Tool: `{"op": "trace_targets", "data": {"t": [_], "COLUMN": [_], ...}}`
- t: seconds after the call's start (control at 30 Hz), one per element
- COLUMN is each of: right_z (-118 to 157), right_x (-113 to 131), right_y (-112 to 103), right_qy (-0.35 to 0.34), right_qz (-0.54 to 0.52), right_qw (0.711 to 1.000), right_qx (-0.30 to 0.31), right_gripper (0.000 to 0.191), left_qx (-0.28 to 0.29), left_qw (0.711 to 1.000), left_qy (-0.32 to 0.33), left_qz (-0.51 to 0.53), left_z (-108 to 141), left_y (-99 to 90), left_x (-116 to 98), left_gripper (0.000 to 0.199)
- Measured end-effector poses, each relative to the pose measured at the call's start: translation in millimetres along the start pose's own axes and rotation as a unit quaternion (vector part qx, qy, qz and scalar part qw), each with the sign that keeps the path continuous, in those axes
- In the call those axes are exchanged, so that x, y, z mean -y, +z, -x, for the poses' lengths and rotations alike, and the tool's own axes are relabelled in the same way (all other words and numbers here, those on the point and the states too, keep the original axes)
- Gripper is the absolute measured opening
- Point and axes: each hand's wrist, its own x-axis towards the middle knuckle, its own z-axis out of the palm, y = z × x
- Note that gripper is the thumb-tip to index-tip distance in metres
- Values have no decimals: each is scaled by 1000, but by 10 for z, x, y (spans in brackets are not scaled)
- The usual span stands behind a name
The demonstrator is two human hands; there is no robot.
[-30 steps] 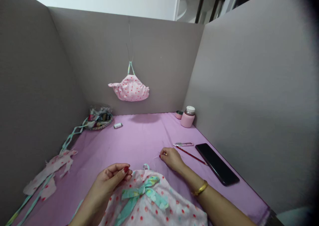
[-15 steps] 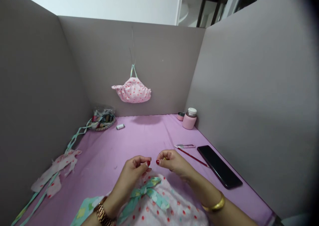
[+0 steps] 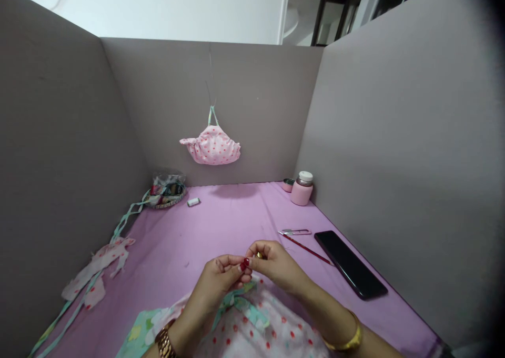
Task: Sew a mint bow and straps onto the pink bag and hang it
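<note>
Pink cloth with red dots (image 3: 282,329) lies at the near edge of the table, with a mint-green bow (image 3: 252,313) on it. Just above the bow, my left hand (image 3: 221,279) has thumb and fingers pinched. My right hand (image 3: 272,263) meets it, also pinched, so the fingertips of both hands touch. Whatever sits between the fingertips is too small to make out. A green floral piece of cloth (image 3: 138,329) lies beside my left wrist.
Small snips (image 3: 296,232), a red pencil-like stick (image 3: 310,248) and a black phone (image 3: 349,263) lie right. Farther back stand a pink jar (image 3: 302,192) and a basket (image 3: 168,202). Dotted scraps (image 3: 100,263) lie left. A dotted pouch-like piece (image 3: 213,146) hangs on the back panel.
My hands, apart by a small gap before, have come together at the fingertips. The left hand moved right, over part of the bow. The view shifted slightly.
</note>
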Motion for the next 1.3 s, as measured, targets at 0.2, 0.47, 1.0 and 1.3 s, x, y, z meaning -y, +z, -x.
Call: {"op": "trace_targets", "data": {"t": [0.2,0.47,1.0,1.3], "right_z": [-11,28,185,224], "right_x": [-26,-92,-26,-16], "right_y": [29,127,326,343], "right_qy": [-34,52,57,62], "right_qz": [41,-153,-175,-181], "right_qw": [998,986,982,981], "right_qx": [-32,-50,34,34], "right_gripper": [16,36,33,44], "left_qx": [-12,-51,-133,-130], "left_qw": [999,991,969,966], "left_qy": [-5,27,98,108], "left_qz": [42,120,183,195], "left_z": [34,66,220,196], "left_y": [-1,27,111,84], "left_x": [-10,8,-74,-35], "left_gripper": [26,31,32,37]}}
